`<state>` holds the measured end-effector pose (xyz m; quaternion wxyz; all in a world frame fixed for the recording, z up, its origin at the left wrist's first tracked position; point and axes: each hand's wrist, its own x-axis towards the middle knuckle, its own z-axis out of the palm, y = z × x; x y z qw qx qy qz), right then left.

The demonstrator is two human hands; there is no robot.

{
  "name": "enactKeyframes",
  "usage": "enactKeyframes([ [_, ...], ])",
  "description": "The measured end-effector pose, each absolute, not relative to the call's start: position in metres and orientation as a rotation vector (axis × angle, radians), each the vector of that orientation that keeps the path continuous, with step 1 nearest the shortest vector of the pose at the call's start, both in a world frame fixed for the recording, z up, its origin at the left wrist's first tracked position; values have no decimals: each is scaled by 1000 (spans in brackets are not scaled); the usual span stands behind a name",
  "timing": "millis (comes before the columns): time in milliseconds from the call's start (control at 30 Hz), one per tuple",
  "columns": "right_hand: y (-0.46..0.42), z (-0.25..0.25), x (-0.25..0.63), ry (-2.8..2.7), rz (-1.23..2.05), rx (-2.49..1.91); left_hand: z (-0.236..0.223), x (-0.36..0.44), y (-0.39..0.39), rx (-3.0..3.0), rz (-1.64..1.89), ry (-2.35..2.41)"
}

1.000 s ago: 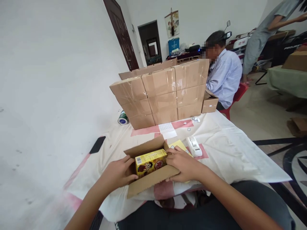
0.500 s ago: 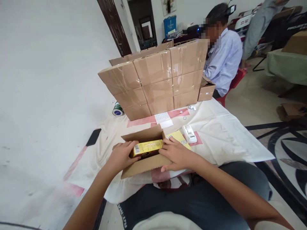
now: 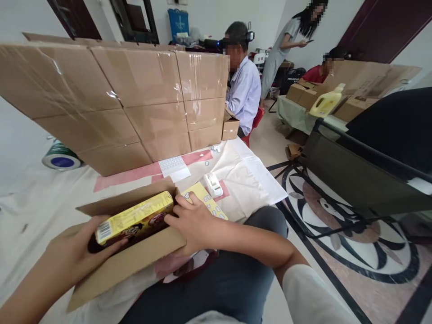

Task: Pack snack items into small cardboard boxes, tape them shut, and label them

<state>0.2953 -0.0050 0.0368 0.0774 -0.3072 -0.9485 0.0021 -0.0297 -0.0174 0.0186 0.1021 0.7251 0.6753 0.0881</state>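
An open cardboard box (image 3: 135,258) lies in front of me with its long flaps spread. A yellow printed carton (image 3: 135,216) with a barcode on its end sits inside, its top near the rim. My left hand (image 3: 76,249) is closed around the carton's left end, thumb on the near side and fingers over the far side. My right hand (image 3: 195,222) grips the cardboard box's right end, with one fingertip against the yellow carton. Its thumb is mostly hidden. Beside that hand lies a yellow sheet (image 3: 205,198) with white label shapes, and a white tape dispenser (image 3: 213,185) stands behind it.
Stacked taped cardboard boxes (image 3: 148,103) form a wall across the table's back. A white sticker sheet (image 3: 173,167) lies at its foot, a green-and-white can (image 3: 60,155) at left. One person (image 3: 245,90) sits beyond; a dark folding chair frame (image 3: 364,166) stands right.
My view has turned to the right and come closer to the box. The yellow carton sank lower in the box, then its left end tilted a little. Both hands stay at its ends.
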Motion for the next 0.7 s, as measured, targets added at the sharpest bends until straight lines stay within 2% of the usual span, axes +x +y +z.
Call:
enactKeyframes([
  [133,1,39,296,-2882,23,-816,24,-33,-9,2008,121,1957],
  [300,12,36,303,-2925,45,-578,32,-33,-16,2260,404,1917],
  [500,28,31,317,-2592,104,-421,25,-41,-24,2480,133,1881],
  [700,44,5,311,-2588,210,-370,28,-35,-24,2517,141,1749],
])
